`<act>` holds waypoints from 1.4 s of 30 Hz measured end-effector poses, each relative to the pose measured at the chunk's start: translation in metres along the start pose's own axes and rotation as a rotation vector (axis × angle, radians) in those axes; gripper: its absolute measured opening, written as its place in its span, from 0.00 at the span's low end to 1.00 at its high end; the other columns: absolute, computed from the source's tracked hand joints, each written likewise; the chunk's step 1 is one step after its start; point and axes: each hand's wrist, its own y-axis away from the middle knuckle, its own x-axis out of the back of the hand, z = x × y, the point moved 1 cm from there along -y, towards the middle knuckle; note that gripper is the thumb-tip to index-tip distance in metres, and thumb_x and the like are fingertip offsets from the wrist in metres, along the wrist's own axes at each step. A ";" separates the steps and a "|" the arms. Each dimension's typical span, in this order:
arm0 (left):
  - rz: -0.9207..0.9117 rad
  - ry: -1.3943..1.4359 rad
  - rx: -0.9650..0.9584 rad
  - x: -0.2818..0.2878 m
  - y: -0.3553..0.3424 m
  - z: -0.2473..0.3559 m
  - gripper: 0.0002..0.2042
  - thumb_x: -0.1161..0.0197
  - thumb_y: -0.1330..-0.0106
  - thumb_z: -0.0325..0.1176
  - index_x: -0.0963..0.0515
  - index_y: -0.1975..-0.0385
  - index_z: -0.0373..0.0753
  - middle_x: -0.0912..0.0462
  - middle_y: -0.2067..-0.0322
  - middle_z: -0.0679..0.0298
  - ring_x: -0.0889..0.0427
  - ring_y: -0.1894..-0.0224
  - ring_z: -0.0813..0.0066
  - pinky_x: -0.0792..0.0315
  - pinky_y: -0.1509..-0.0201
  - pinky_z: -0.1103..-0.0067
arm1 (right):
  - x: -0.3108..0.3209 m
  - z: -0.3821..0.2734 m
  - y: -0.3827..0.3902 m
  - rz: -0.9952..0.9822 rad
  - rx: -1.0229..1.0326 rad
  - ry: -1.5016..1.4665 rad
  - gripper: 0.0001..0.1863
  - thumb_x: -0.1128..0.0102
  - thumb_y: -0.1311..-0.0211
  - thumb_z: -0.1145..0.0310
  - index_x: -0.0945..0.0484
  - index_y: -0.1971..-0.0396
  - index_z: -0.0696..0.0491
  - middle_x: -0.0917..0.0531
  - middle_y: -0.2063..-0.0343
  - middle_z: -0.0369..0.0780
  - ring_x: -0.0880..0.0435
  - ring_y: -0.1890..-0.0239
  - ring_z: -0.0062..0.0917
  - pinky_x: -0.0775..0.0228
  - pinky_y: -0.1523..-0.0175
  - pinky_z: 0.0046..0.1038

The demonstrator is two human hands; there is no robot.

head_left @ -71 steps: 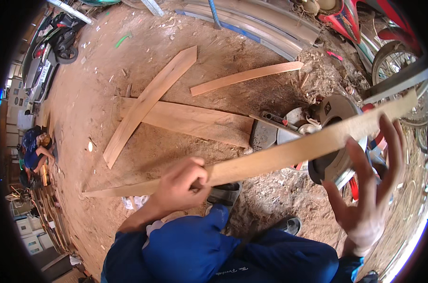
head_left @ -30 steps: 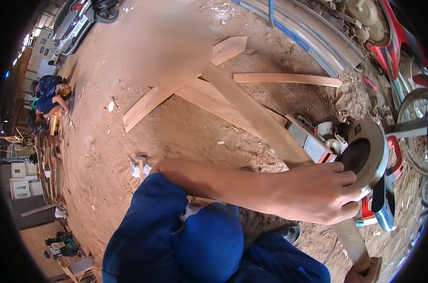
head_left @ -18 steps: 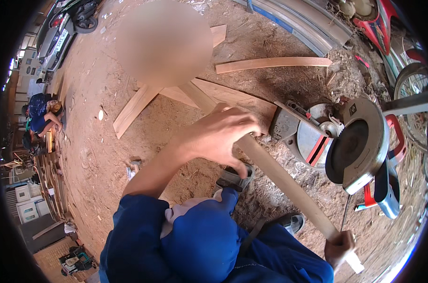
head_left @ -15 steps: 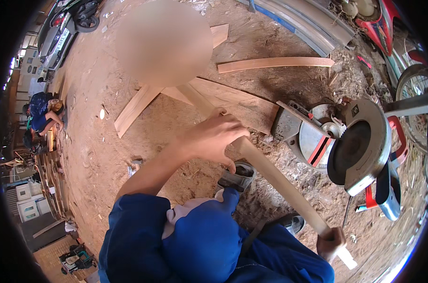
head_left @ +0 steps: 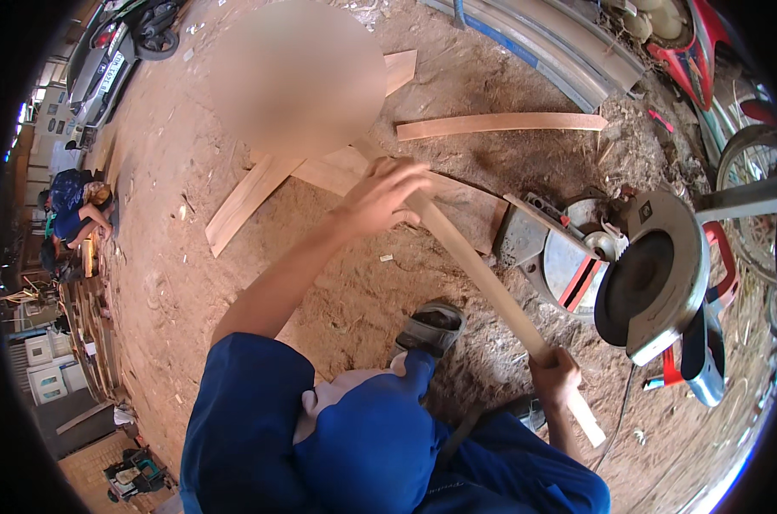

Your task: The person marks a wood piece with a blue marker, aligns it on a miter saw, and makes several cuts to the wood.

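Wooden strip (head_left: 483, 274): pale tan, long, narrow, flat-faced; near end, past the right hand (head_left: 556, 377), brightly lit. Strip is gripped near this end by the right hand, fingers closed round it. Left hand (head_left: 378, 199) is laid farther up, bent fingers over the wood; firmness of hold cannot be told. Strip is held slantwise above the dirt floor (head_left: 337, 283), its far end hidden by blur.

Beneath the strip's upper part, a wide brown board (head_left: 478, 214) is crossed; its right end is placed just beside a grey mitre saw (head_left: 641, 274), by which the ground right of the strip is taken up. A lighter board (head_left: 251, 201) is seen left, partly blurred. Beyond: a thin reddish slat (head_left: 500, 125). Floor's far edge is lined by metal sheets (head_left: 560, 51); at its left edge, a crouched person (head_left: 71, 201).
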 end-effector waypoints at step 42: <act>-0.295 0.126 1.026 -0.018 0.209 -0.308 0.63 0.14 0.66 0.39 0.50 0.26 0.39 0.41 0.33 0.44 0.37 0.31 0.48 0.33 0.29 0.63 | 0.036 0.051 -0.003 -0.074 -0.223 -0.020 0.19 0.21 0.56 0.68 0.17 0.63 0.58 0.14 0.69 0.43 0.16 0.66 0.37 0.27 0.54 0.39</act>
